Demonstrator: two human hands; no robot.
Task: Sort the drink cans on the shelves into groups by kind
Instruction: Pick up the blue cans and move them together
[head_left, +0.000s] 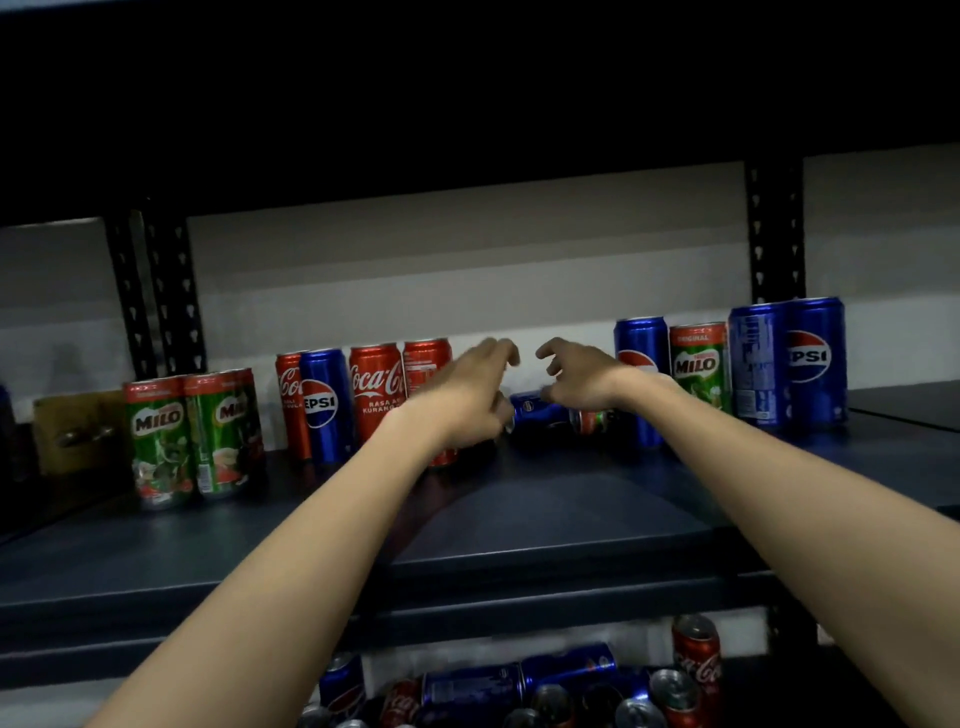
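Both hands over fallen blue can (540, 413) on shelf (519, 519): left hand (467, 400) & right hand (579, 379) fingers loosely curled, prob. holding nothing (blurry).

Dark shelf (519, 525): upright Milo cans (192, 436), Coca-Cola cans (375, 395), Pepsi cans (789, 364); one Pepsi can lying flat (540, 413).

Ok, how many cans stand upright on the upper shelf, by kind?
Green Milo cans: 3
Red Coca-Cola cans: 3
Blue Pepsi cans: 4
Total: 10 upright, not counting the lying cans at the middle of the shelf.
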